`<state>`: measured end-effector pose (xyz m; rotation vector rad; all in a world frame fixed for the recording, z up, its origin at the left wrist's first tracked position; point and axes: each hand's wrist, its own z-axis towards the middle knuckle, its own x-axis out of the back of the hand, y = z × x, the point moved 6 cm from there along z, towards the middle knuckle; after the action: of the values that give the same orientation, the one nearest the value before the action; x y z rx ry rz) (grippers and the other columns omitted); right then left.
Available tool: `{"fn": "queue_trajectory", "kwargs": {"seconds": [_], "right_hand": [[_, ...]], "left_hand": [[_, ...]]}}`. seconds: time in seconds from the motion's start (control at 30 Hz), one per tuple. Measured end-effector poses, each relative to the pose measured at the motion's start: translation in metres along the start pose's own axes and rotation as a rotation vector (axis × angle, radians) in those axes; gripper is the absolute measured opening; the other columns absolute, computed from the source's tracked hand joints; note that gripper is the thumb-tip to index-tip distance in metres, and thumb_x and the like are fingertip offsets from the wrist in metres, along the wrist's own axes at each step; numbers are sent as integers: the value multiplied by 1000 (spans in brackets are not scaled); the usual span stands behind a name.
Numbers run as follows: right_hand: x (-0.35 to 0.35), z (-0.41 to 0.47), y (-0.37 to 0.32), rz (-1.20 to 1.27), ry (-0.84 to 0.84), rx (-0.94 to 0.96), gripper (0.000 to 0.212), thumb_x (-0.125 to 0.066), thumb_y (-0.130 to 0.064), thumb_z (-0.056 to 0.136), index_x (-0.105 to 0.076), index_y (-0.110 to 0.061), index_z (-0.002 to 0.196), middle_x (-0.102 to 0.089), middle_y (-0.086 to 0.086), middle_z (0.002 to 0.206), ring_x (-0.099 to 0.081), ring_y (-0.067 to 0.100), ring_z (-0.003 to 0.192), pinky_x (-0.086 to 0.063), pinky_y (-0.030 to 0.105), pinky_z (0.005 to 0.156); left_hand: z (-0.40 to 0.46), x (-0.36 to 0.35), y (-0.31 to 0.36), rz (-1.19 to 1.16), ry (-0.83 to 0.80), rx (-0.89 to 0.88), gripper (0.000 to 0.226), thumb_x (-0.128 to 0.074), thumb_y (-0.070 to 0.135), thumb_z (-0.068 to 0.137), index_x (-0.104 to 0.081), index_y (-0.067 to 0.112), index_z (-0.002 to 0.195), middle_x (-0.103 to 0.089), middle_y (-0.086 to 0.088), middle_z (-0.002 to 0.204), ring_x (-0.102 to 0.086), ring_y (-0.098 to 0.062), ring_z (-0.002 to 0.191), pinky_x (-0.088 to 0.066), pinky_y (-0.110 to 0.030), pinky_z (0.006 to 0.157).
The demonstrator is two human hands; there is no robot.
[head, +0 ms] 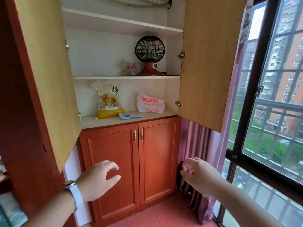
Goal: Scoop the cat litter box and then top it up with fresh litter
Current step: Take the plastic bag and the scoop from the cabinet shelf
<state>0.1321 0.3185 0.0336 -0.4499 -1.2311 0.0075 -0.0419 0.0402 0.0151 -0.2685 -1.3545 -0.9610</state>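
Balcony corner by a barred window, w/ a tall orange-red wooden cupboard (113, 163), upper doors swung wide. On its lower open shelf (157, 116) sits our yellow-and-white plastic bag of cat litter (109, 99), upright, leaning back; a pale blue plastic scoop (127, 116) lies just at its 4 o'clock. White printed carrier bag (150, 103) at 3 o'clock, apart. Litter box not in view. Our left hand (96, 180) and right hand (199, 175) hover low, fingers loosely curled, holding nothing. We judge the bag heavy, soft-sided, slick film, prob. slumps: take it w/ both hands at the base and sides, not the crumpled top. Scoop looks light, stiff; grab the handle.
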Motion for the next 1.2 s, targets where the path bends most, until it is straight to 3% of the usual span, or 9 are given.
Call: {"fn": "queue_trajectory", "kwargs": {"seconds": [0.07,0.17,0.4,0.57,0.73,0.8,0.97,1.07,1.2], "right_hand": [[-1,10,7,41,22,-11,11,-54,-42,88,-59,-32,91,-55,-19,91,-57,1,84,-51,25,77],[-11,31,12,58,18,-7,9,-55,-39,86,-59,-33,90,-55,-19,87,-56,0,82,-50,22,75],[-52,121,16,81,-7,-25,7,-56,-33,85,-60,-34,91,-56,-20,86,-54,-4,81,-45,15,73],[-97,213,8,69,-61,-68,10,-53,-38,83,-59,-34,89,-59,-19,86,-56,-2,80,-50,21,75],[-116,298,-7,93,-90,-102,10,-55,-35,83,-61,-33,91,-60,-16,89,-58,2,84,-52,27,79],[-120,322,-9,102,-90,-131,11,-56,-34,84,-63,-32,92,-62,-14,89,-59,3,82,-51,24,74],[-109,381,-10,145,-53,-151,6,-58,-33,87,-60,-37,83,-64,-15,88,-60,1,74,-48,16,60],[-113,417,-7,179,-54,-151,8,-56,-29,87,-63,-31,86,-64,-13,90,-59,3,67,-40,10,42],[-144,456,7,216,-123,-162,9,-55,-30,84,-64,-32,83,-65,-11,88,-63,10,76,-55,25,61]], "left_hand": [[10,0,-6,-39,41,33,28,-49,61,77,-55,44,97,-59,26,100,-56,5,99,-49,-21,88],[27,-5,-15,-64,79,52,12,-61,49,83,-54,44,92,-60,24,96,-57,3,93,-51,-23,83],[104,-29,-65,-75,106,88,18,-70,38,84,-54,45,81,-60,23,87,-59,-2,86,-52,-24,73],[176,-52,-126,-145,79,115,20,-69,40,84,-52,47,78,-60,23,85,-59,-1,85,-49,-20,74],[247,-58,-172,-235,48,138,10,-67,39,88,-58,42,87,-64,20,93,-59,2,88,-45,-12,73],[273,-56,-185,-262,50,139,8,-67,37,89,-61,40,91,-65,19,95,-60,2,88,-40,-6,69],[323,-43,-202,-316,86,143,4,-66,35,90,-65,35,94,-65,19,96,-60,2,90,-42,-8,69],[348,-39,-215,-345,94,164,4,-67,34,90,-66,34,95,-66,20,96,-60,3,91,-41,-7,70],[378,-45,-234,-370,116,231,3,-68,31,89,-67,31,92,-68,16,93,-62,1,87,-40,-5,66]]}}
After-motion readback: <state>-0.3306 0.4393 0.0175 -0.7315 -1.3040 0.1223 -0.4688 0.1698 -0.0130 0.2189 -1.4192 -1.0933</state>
